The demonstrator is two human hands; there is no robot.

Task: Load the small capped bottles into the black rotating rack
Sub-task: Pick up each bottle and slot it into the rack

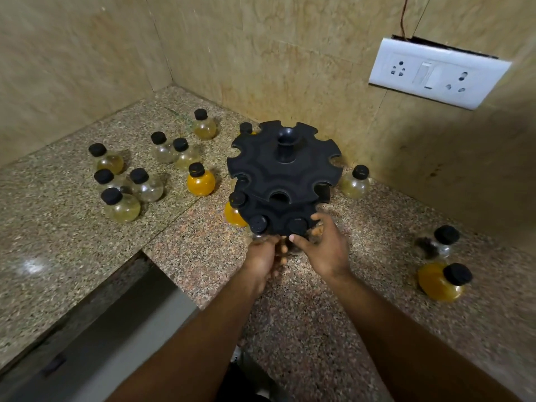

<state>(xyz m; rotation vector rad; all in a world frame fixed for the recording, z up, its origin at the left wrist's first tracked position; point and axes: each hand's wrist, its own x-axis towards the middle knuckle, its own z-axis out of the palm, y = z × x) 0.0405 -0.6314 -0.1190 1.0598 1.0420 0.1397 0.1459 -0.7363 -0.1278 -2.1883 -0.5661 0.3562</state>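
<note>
light: dim, warm | glare: countertop [32,265] left | blur: perhaps motion, at edges | distortion: wide-angle bowing

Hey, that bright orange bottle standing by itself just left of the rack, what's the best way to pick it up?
Take the orange bottle by its black cap and short neck, coming straight down from above. It stands upright, and the round belly below looks smooth and wide, likely to slip in a pinch. The rack crowds its right side, so any sideways approach is better from the left.

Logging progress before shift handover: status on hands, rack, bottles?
Both hands at the rack's lower tier, seating a bottle; grip partly hidden. Lower tier holds three bottles, top tier empty. Loose bottles on counter. Nothing blocking.
</note>
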